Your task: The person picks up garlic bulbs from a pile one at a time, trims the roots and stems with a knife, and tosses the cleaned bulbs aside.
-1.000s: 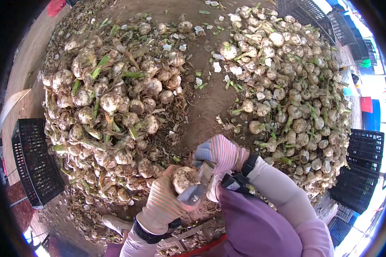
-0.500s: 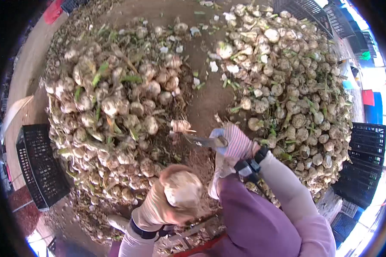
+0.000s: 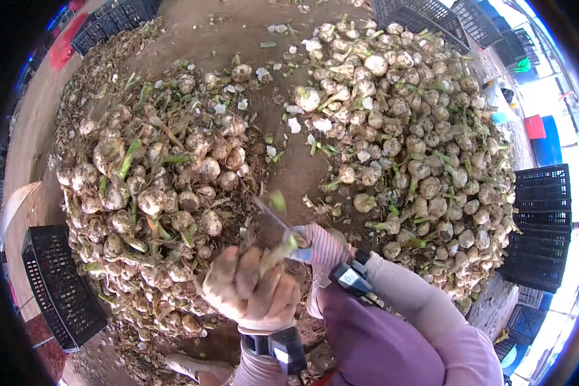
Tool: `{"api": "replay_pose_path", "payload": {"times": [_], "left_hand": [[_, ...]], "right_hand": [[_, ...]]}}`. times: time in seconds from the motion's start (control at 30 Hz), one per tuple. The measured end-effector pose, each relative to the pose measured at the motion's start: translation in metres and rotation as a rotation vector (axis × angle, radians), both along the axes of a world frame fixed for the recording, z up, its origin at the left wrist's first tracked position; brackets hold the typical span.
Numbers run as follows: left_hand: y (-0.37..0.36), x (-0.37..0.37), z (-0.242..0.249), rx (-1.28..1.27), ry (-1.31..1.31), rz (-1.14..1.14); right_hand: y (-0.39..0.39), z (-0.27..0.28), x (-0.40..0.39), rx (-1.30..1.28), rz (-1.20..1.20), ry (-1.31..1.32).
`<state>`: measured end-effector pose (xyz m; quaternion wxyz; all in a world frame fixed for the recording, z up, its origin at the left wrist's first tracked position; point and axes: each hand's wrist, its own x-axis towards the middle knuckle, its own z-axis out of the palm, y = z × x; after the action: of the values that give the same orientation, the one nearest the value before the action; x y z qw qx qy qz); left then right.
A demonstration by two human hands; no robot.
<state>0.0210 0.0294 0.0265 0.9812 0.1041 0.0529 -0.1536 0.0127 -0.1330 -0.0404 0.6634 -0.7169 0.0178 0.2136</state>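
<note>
My left hand [image 3: 251, 289] is closed with its fingers wrapped round a garlic bulb, most of it hidden in the grip. The bulb's pale stem [image 3: 275, 255] pokes out to the upper right, towards my other hand. My right hand [image 3: 325, 244], in a striped glove, is closed on a knife, its handle hidden in the fist. The thin knife blade [image 3: 273, 213] points up and left, just above the stem. A blurred green piece [image 3: 277, 202] shows beside the blade tip, seemingly in the air.
A heap of untidy garlic bulbs with stems [image 3: 151, 202] lies on the left, another heap of bulbs [image 3: 424, 161] on the right. Black crates [image 3: 61, 286] stand at the left, with more crates [image 3: 537, 225] at the right. Scraps of peel [image 3: 294, 125] litter the ground between.
My left hand has turned over and come up beside the right hand, with the stem now showing. The right hand has moved slightly left and down, and the knife blade has swung upward.
</note>
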Motion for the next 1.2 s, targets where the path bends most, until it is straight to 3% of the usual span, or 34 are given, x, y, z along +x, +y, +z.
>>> {"api": "replay_pose_path", "payload": {"times": [0.07,0.1,0.13,0.17,0.2,0.23,0.3,0.33,0.37,0.4,0.43,0.47,0.5,0.53,0.57,0.6,0.67,0.73,0.77,0.8,0.87,0.9,0.97,1.0,1.03,1.1,1.13,1.2], "left_hand": [[0.008,-0.005,-0.028,0.119,0.022,0.124],[0.014,-0.01,-0.05,0.209,-0.047,0.008],[0.03,-0.021,-0.065,0.313,-0.11,-0.105],[0.0,-0.001,0.014,0.13,0.178,-0.5],[-0.01,-0.007,-0.009,-0.169,0.174,-0.601],[-0.012,-0.03,-0.016,-0.1,0.173,-0.518],[-0.032,-0.012,0.069,1.084,-0.735,-0.604],[-0.018,-0.012,0.075,0.975,-0.618,-0.512],[0.007,-0.009,0.078,0.982,-0.67,-0.29],[0.048,0.002,0.09,1.026,-0.638,-0.324],[0.101,0.009,0.111,1.06,-0.605,-0.357],[0.145,0.001,0.165,0.959,-0.073,-0.44],[0.175,-0.012,0.194,1.273,-0.129,-0.209],[0.212,-0.023,0.217,1.284,-0.117,-0.168],[0.251,-0.035,0.24,1.608,-0.283,-0.094],[0.287,-0.049,0.259,1.932,-0.447,-0.014],[0.346,-0.084,0.288,2.095,0.158,0.241],[0.43,-0.133,0.294,2.126,0.352,0.328],[0.484,-0.165,0.282,2.164,0.358,0.383],[0.529,-0.197,0.263,2.2,0.363,0.436],[0.58,-0.254,0.223,2.123,0.665,0.397],[0.623,-0.289,0.175,2.031,0.552,0.396],[0.616,-0.314,0.122,2.031,0.725,0.243],[0.603,-0.317,0.098,1.524,0.902,0.402],[0.595,-0.318,0.059,1.328,0.982,0.551],[0.583,-0.311,-0.009,1.144,1.058,0.603],[0.57,-0.299,-0.036,1.02,1.143,0.695],[0.562,-0.281,-0.112,1.063,1.129,0.852]], "right_hand": [[-0.005,-0.05,-0.025,0.076,-0.147,0.037],[-0.011,-0.031,-0.031,-0.002,-0.129,0.315],[-0.015,-0.041,-0.038,-0.029,-0.148,0.18],[-0.012,-0.031,-0.039,0.091,-0.224,0.297],[-0.01,-0.029,-0.041,0.141,-0.253,0.33],[-0.01,-0.03,-0.046,0.14,-0.306,0.349],[-0.015,-0.037,-0.05,0.099,-0.458,0.393],[-0.024,-0.046,-0.051,0.057,-0.571,0.425],[-0.031,-0.055,-0.054,0.012,-0.678,0.45],[-0.042,-0.062,-0.056,-0.027,-0.766,0.469],[-0.026,-0.018,-0.048,0.138,-0.785,0.363],[-0.022,-0.009,-0.048,0.129,-0.821,0.274],[-0.056,-0.034,-0.056,0.04,-0.73,0.26],[-0.054,-0.023,-0.057,0.011,-0.8,0.22],[-0.074,-0.035,-0.06,-0.047,-0.734,0.125],[-0.068,-0.009,-0.057,-0.033,-0.682,0.138],[-0.083,0.004,-0.057,-0.157,-0.63,0.102],[-0.111,0.005,-0.047,-0.272,-0.537,-0.057],[-0.118,0.015,-0.042,-0.339,-0.491,-0.194],[-0.187,-0.029,-0.028,-0.331,-0.489,-0.243],[-0.199,-0.009,-0.019,-0.273,-0.47,-0.275],[-0.206,-0.001,-0.008,-0.217,-0.473,-0.273],[-0.173,0.079,-0.007,-0.858,0.026,-0.668],[-0.196,0.077,0.002,-1.142,0.148,-1.034],[-0.192,0.093,-0.001,-1.16,0.156,-1.062],[-0.179,0.126,-0.003,-0.911,-0.181,-0.621],[-0.175,0.139,-0.005,-0.89,-0.266,-0.546],[-0.169,0.165,-0.013,-0.926,-0.331,-0.524]]}}
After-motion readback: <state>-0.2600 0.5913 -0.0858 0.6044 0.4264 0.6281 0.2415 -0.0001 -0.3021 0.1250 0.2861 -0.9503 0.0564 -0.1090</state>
